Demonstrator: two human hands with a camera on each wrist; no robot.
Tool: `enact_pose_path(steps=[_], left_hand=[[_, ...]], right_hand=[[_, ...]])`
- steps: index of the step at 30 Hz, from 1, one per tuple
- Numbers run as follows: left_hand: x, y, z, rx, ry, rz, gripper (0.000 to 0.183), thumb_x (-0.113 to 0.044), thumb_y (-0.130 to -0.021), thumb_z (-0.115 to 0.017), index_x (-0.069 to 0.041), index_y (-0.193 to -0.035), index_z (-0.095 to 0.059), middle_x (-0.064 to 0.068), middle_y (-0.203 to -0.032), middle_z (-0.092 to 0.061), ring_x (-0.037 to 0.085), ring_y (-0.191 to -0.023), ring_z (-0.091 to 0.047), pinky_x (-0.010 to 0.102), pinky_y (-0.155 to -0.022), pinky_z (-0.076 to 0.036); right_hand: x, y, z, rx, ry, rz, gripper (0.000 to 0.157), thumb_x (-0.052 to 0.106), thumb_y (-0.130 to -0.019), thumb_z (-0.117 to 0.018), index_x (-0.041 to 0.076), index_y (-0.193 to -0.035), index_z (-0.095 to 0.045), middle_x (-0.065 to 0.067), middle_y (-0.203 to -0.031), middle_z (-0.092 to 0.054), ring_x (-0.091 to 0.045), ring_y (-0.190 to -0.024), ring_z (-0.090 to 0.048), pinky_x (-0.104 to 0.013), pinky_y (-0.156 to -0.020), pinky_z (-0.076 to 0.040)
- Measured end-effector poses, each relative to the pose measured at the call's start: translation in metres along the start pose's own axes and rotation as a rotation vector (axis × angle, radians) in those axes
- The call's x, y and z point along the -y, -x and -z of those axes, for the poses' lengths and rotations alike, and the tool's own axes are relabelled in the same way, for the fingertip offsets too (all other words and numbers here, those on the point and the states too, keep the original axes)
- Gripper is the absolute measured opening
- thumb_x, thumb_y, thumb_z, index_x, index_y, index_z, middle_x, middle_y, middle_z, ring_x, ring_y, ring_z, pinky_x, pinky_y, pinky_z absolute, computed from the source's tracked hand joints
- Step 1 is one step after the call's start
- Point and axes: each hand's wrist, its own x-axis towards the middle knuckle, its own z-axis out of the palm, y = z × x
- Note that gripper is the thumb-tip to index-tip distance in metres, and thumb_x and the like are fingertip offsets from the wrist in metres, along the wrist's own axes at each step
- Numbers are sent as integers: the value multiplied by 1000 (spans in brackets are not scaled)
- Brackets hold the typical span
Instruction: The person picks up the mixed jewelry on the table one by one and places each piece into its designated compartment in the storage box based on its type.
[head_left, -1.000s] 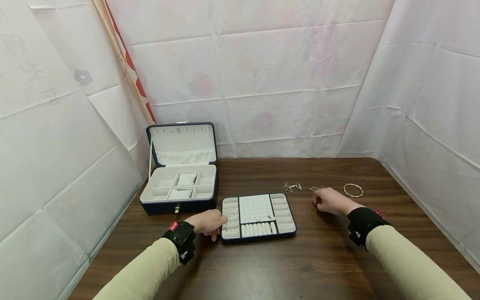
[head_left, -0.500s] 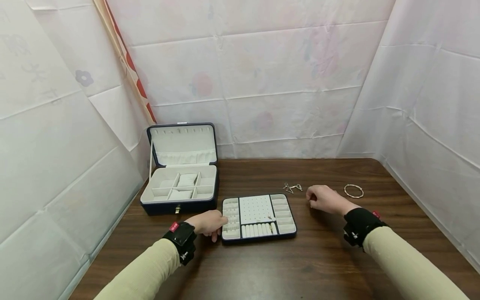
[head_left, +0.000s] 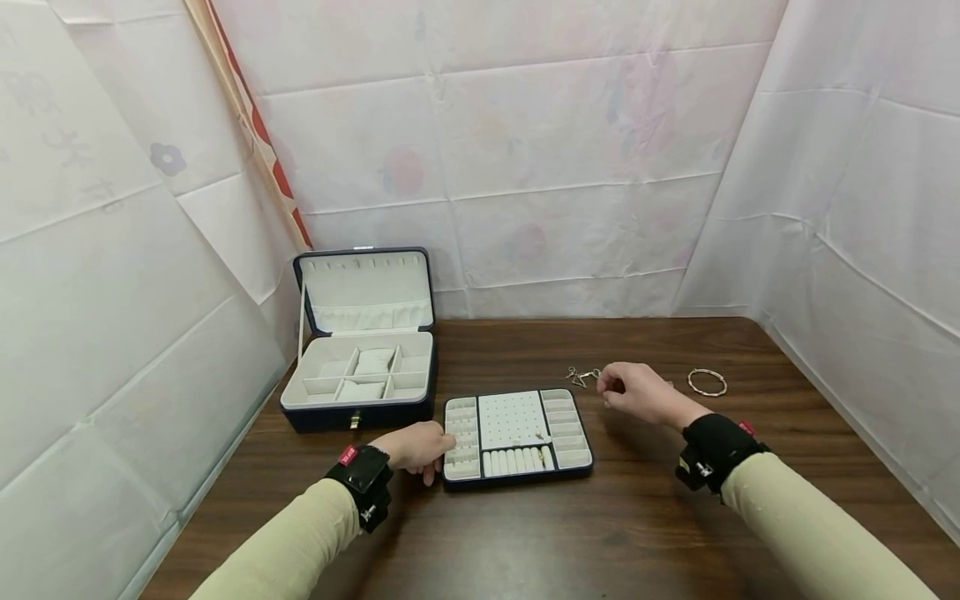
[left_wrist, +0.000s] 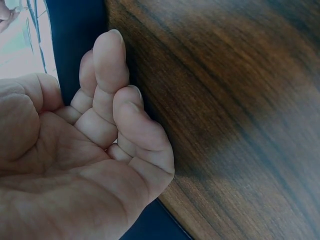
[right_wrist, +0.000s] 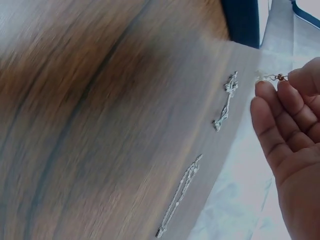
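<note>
A navy jewelry tray [head_left: 510, 417] with white compartments, a pegboard panel and ring rolls lies mid-table. My left hand [head_left: 414, 445] holds its left edge, the thumb over the rim and curled fingers along the side. Over the table right of the tray, my right hand [head_left: 641, 396] pinches a small beaded jewelry piece [right_wrist: 274, 77] between thumb and fingers; a coppery bead and a pale one show, the rest is hidden. Just left of that hand lies a silvery chain [head_left: 579, 378], partly covered by it. The right wrist view shows two chain pieces on the wood, one a doubled chain [right_wrist: 181, 192].
A navy jewelry box [head_left: 360, 419] stands behind left of the tray, lid raised, with two white cushions among its compartments. A round bangle [head_left: 707, 393] lies at the right. White sheets [head_left: 525, 208] hang around the back and sides of the wooden table [head_left: 517, 533].
My right hand has lifted slightly and moved left, from the spot where a small jewelry piece lay toward the silvery chain. My left hand has stayed at the tray's edge.
</note>
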Motion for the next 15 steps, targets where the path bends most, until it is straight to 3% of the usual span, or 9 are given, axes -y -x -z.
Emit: enact_pose_path(steps=[9,15], left_hand=[[0,0,0,-1,-3,0,35,-16,-95,-46,1,-71,-64,4,-53,-62,14,-46,-44,24,-46,-33],[0,-1,0,-1,-7,1,35,-16,-95,-46,1,-71,-64,4,-53,-62,14,-47,-45,24,-46,-34]], right_hand=[[10,-2,1,-36,-39,-11,7,4,-95,-68,6,-101,-70,6,-88,-67,-11,-81,-61,-30,-73,-50],[16,-4,1,-18,-123,-69,7,13,-97,-69,10,-103,-70,5,-92,-69,-12,-85,-62,-31,-75,-50]])
